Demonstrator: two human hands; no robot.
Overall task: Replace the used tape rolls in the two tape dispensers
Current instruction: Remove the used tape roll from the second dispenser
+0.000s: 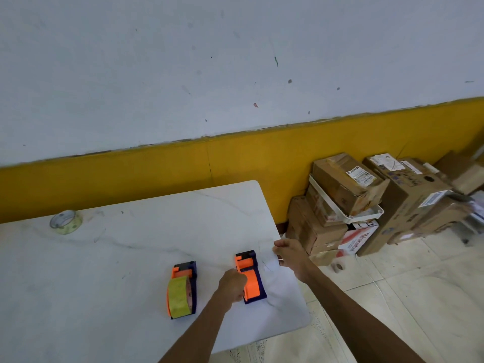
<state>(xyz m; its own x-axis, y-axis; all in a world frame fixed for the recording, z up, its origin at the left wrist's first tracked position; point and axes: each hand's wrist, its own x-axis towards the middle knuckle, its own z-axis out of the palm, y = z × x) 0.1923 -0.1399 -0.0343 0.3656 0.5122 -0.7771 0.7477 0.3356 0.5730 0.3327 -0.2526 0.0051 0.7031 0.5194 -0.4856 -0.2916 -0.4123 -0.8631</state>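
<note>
On the white table (131,258) stand two orange-and-blue dispensers. The left hand (231,285) is curled against the right dispenser (250,277), steadying it, while the right hand (288,254) pinches a clear strip of tape (269,254) pulled taut from it. The left dispenser (182,292) carries a yellowish roll (seated in place) — a spare roll (66,222) lies far left.

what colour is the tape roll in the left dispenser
Yellow-green, on the roll in the left dispenser; head view.
</note>
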